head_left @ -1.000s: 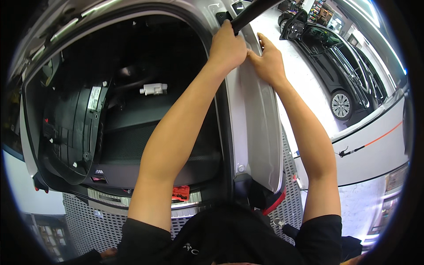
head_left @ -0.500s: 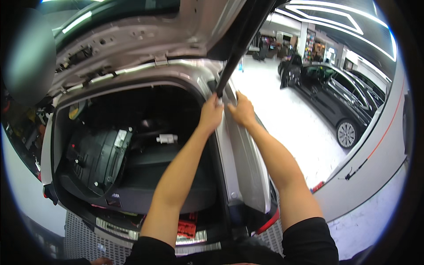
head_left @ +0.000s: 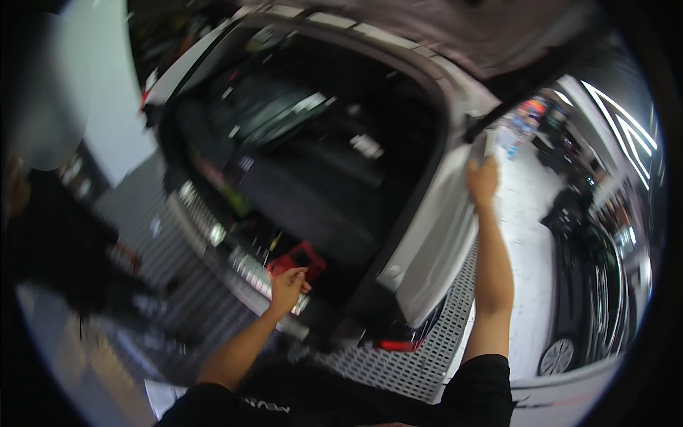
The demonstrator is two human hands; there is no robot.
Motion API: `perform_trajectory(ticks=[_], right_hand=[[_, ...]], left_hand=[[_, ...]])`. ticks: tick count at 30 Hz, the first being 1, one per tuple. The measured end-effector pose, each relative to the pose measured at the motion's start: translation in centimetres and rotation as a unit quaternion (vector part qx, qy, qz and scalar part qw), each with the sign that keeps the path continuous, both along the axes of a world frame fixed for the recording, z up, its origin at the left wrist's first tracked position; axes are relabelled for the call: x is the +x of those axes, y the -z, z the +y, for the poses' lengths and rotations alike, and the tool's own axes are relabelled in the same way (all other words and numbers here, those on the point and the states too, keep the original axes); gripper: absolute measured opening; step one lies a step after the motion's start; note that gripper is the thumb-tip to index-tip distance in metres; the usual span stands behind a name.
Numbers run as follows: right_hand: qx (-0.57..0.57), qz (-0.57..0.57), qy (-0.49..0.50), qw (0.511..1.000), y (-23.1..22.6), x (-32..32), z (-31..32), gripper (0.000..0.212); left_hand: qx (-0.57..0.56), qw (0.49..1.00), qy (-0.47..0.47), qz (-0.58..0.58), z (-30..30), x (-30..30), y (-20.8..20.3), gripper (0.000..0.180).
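A pale car's open rear end fills the middle, with its cargo opening [head_left: 299,185] dark inside. My left hand [head_left: 287,290] is at the rear sill, in front of a red case or tray [head_left: 314,262]. Its fingers are curled together; what they hold, if anything, is too blurred to make out. My right arm reaches forward along the car's right side. There my right hand [head_left: 484,179] lies at the upper part of the rear side panel [head_left: 435,235], below the dark tailgate strut [head_left: 523,96]. Motion smears its fingers.
The raised tailgate [head_left: 484,32] hangs overhead. A dark-clothed person [head_left: 60,242] is at the left. Perforated grey floor mats [head_left: 398,366] lie by the bumper, near a red tail light [head_left: 397,346]. A black car [head_left: 587,292] stands at the right.
My left hand has left the strut's lower end and come down to the rear sill by the red case. My right hand stays near the side panel. The view has swung left.
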State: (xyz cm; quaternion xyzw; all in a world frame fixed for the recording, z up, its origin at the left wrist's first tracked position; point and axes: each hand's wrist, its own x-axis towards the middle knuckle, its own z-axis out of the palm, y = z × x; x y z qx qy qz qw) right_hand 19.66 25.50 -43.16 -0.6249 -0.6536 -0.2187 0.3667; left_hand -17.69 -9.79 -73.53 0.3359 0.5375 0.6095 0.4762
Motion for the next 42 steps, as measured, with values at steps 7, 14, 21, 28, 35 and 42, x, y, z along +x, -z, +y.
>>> perform_trajectory(ticks=[7,14,21,28,35,42], right_hand=[[-0.037,0.038,-0.047,0.997,-3.6,-3.1,-0.8,0.068],[-0.042,-0.041,-0.046,0.997,0.8,-2.2,-3.4,0.069],[-0.081,-0.032,-0.235,0.968,-0.7,-17.6,-19.9,0.045],[-0.364,0.14,-0.409,0.825,9.0,-39.8,-27.3,0.027],[-0.558,0.19,-0.378,0.713,27.1,-57.0,-25.8,0.031],[-0.485,0.198,-0.475,0.707,28.9,-81.3,-17.0,0.032]], left_hand=[[-0.374,0.89,-0.242,0.1,-30.4,-2.8,12.8,0.029],[-0.548,0.763,-0.296,0.176,-49.1,-8.7,25.6,0.038],[-0.545,0.816,-0.169,0.092,-41.7,-17.8,25.8,0.032],[-0.507,0.843,-0.1,0.15,-33.5,-38.8,20.8,0.04],[-0.456,0.852,-0.129,0.222,-28.5,-50.7,24.0,0.038],[-0.441,0.882,-0.036,0.162,-20.0,-59.3,24.4,0.038]])
